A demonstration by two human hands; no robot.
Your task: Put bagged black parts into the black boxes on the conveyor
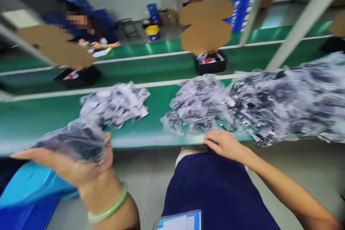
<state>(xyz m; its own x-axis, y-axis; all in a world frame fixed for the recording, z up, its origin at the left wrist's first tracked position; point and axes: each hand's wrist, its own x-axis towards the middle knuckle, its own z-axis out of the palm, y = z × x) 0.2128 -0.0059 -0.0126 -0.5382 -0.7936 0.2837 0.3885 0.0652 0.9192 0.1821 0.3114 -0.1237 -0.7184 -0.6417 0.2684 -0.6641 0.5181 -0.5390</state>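
Note:
My left hand (78, 167), with a pale green bangle on the wrist, holds up a clear plastic bag (78, 140) with dark contents that are too blurred to name. The palm is under the bag and the fingers are round its sides. My right hand (222, 145) is at the near edge of the green table (159, 115), its fingers curled together; what they hold, if anything, is hidden. Just beyond it is a pile of clear bags (201, 100) with dark pieces inside. A heap of white and grey packets (115, 102) lies behind the raised bag.
A long mound of bagged parts (293, 100) covers the table's right. Across a rail, a lower green belt carries open black boxes (211, 65) with brown cardboard flaps. Slanted posts (304, 25) rise at right. Another person (91, 28) works at the far left. Blue plastic (35, 187) is at lower left.

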